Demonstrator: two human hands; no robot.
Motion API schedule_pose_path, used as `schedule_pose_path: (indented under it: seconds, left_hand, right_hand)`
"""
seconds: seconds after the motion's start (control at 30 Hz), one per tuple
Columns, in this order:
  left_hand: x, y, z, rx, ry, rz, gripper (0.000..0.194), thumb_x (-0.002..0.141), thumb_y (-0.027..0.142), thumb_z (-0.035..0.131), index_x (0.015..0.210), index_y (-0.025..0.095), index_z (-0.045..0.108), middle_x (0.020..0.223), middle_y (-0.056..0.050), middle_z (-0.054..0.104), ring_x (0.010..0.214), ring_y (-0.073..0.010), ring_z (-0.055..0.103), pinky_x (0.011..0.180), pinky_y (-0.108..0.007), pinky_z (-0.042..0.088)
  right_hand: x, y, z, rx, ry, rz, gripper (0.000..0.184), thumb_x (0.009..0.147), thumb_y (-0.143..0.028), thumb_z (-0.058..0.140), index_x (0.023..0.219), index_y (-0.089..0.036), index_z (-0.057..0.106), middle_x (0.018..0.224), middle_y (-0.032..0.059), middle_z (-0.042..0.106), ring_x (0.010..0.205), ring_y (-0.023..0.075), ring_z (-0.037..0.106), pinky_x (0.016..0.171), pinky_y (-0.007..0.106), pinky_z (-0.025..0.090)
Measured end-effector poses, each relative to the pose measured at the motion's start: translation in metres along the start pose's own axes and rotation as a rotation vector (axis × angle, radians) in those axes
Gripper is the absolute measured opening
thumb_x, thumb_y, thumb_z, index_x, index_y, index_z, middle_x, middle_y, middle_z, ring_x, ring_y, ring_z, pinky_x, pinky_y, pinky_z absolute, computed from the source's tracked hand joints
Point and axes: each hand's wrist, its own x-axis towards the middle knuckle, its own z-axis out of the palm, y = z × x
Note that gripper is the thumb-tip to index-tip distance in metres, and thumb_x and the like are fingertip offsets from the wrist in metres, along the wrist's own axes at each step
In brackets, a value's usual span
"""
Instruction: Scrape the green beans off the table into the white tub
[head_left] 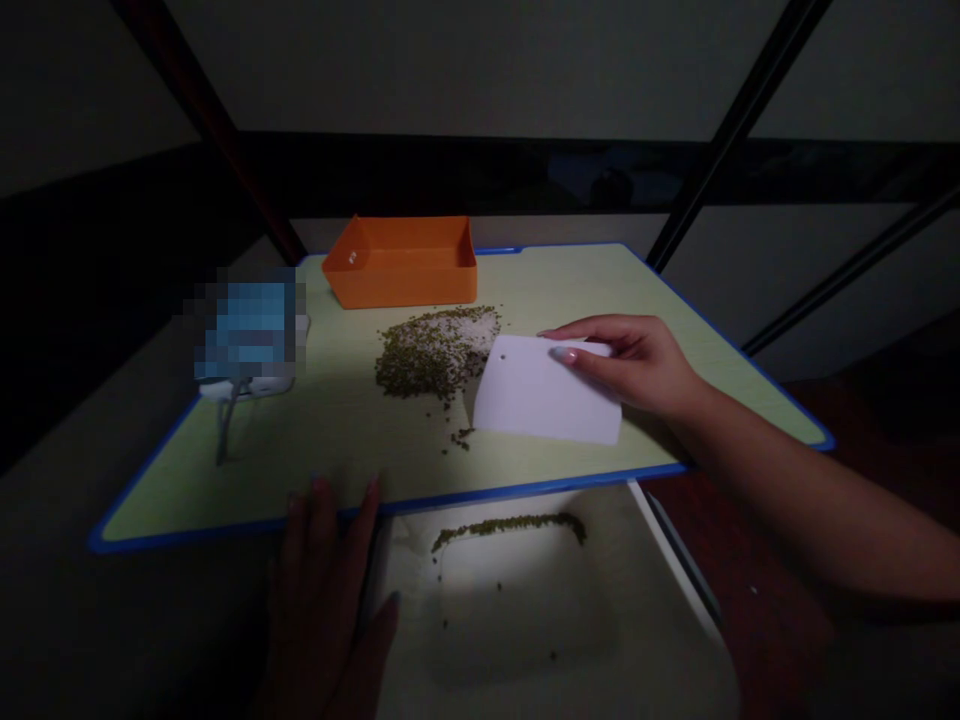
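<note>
My right hand [634, 362] pinches a white dough scraper [551, 390], a flat plate with a small hole near one corner. Its left edge is beside a heap of green beans mixed with white grains [435, 350] on the yellow-green tabletop [315, 440]. A few loose beans lie just left of the scraper's lower corner. In shadow at the near edge, my left hand [330, 590] has its fingers spread, by the left side of a white bin [480, 625]. Green beans form a line along the bin's far inner side, with a few scattered on its bottom.
An orange open tray [409, 285] stands at the back of the table. At the left is a blurred-out device on a stand [251, 340]. A blue rim [517, 492] runs round the tabletop. Dark-framed panels rise behind it.
</note>
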Motion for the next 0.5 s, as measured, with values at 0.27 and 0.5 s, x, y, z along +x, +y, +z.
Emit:
schedule_pose_path:
  seconds: [0.27, 0.5]
  left_hand:
    - [-0.0001, -0.0007, 0.0001, 0.009, 0.014, 0.024, 0.065, 0.099, 0.031, 0.035, 0.162, 0.039, 0.021, 0.178, -0.013, 0.013, 0.166, -0.0324, -0.001, 0.131, -0.076, 0.02]
    - [-0.0013, -0.002, 0.0011, 0.003, -0.012, 0.019, 0.072, 0.097, 0.031, 0.04, 0.163, 0.042, 0.012, 0.18, -0.009, 0.002, 0.166, -0.0344, -0.004, 0.133, -0.074, 0.016]
  right_hand:
    - [0.0015, -0.0002, 0.0027, 0.007, 0.02, -0.01, 0.031, 0.079, -0.04, 0.087, 0.101, -0.018, 0.087, 0.096, 0.0107, 0.084, 0.064, 0.0111, 0.062, 0.053, 0.022, 0.046]
    - [0.0014, -0.0003, 0.003, 0.004, -0.012, 0.032, 0.033, 0.079, -0.041, 0.086, 0.103, -0.018, 0.087, 0.091, 0.0091, 0.083, 0.061, 0.0102, 0.059, 0.05, 0.022, 0.044]
